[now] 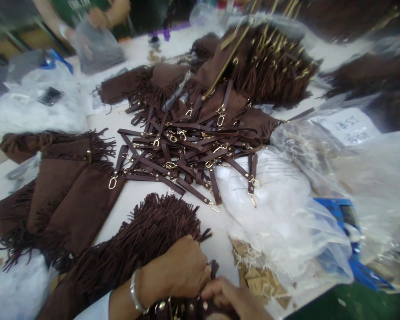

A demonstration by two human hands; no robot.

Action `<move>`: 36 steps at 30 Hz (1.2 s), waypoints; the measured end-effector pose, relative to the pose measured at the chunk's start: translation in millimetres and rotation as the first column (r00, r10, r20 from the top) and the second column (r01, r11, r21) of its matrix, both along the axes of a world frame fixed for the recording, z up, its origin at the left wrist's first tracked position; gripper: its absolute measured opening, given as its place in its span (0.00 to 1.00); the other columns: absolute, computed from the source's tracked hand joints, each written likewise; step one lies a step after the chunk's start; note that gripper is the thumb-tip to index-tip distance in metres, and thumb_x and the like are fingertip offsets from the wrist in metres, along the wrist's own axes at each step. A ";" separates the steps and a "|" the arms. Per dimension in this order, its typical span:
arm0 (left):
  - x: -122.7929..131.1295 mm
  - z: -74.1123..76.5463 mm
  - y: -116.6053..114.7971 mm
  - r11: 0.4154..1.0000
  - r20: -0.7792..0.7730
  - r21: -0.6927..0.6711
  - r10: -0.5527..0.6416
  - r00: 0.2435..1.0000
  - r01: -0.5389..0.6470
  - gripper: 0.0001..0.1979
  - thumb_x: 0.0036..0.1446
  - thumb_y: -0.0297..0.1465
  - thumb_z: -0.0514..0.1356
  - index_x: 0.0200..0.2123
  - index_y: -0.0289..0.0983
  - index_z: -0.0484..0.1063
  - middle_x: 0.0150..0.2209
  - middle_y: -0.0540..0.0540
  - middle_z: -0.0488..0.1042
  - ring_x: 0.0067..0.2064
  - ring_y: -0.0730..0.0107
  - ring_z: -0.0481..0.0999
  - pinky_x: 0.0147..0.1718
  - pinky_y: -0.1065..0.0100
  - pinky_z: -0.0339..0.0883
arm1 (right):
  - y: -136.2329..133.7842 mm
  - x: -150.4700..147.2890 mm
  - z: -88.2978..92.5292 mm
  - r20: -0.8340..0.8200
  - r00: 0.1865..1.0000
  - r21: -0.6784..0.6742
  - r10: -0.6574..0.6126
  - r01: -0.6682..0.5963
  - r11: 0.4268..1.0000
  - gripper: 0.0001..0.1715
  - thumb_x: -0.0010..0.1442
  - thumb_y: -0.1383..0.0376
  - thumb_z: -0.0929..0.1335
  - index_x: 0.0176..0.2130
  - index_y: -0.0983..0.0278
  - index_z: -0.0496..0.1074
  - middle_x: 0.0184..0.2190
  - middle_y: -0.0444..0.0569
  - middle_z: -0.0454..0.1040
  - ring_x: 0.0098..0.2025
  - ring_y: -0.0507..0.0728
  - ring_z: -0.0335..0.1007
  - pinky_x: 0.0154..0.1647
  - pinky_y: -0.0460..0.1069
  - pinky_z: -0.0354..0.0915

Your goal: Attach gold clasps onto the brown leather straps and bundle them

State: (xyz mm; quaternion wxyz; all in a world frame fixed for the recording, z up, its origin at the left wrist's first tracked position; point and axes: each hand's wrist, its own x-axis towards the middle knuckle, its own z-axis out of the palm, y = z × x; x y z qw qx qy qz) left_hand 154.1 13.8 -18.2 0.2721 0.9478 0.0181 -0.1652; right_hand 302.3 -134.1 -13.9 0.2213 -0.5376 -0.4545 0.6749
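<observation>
At the lower middle, my left hand point(186, 269), with a silver bangle at the wrist, is closed with its knuckles up over dark brown leather. My right hand point(231, 297) meets it from the right, thumb and finger pinched together. Between them pokes up the end of a dark brown leather strap point(214, 268); the gripped part is hidden under my fingers. Below the hands lie brown straps with gold fittings point(165, 306), cut off by the frame edge. Against my left forearm rests a thick bundle of dark brown fringe point(153, 226).
A heap of brown straps with gold clips point(186, 153) covers the table's middle. Fringed brown pieces point(76, 200) lie left, more with gold zips point(270, 66) behind. Clear plastic bags point(280, 213) sit right. Across the table, another person's hands point(98, 20) hold a grey bag point(96, 49).
</observation>
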 end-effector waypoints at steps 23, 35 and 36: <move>-7.7 19.2 4.4 0.958 -0.356 0.054 0.282 0.891 -0.281 0.12 0.60 0.38 0.57 0.36 0.38 0.77 0.36 0.40 0.79 0.41 0.51 0.74 0.48 0.47 0.61 | 43.5 -56.2 -110.3 0.116 0.924 -0.085 -0.364 0.374 0.923 0.15 0.51 0.74 0.68 0.38 0.61 0.63 0.25 0.39 0.71 0.27 0.52 0.67 0.28 0.44 0.58; -27.3 26.1 17.6 0.934 -0.408 0.161 0.358 0.840 -0.320 0.16 0.62 0.37 0.52 0.32 0.38 0.78 0.33 0.39 0.79 0.37 0.51 0.76 0.40 0.50 0.66 | 39.4 -63.5 -105.2 -0.025 0.841 -0.237 -0.541 0.521 0.820 0.11 0.52 0.73 0.65 0.36 0.61 0.62 0.25 0.38 0.67 0.26 0.51 0.64 0.27 0.45 0.58; -28.9 25.1 19.5 0.931 -0.397 0.167 0.366 0.842 -0.326 0.17 0.62 0.36 0.51 0.32 0.37 0.78 0.32 0.39 0.79 0.37 0.51 0.76 0.41 0.51 0.66 | 39.6 -64.6 -105.8 -0.028 0.835 -0.242 -0.550 0.528 0.814 0.11 0.52 0.73 0.65 0.36 0.61 0.62 0.25 0.38 0.68 0.27 0.51 0.64 0.27 0.45 0.58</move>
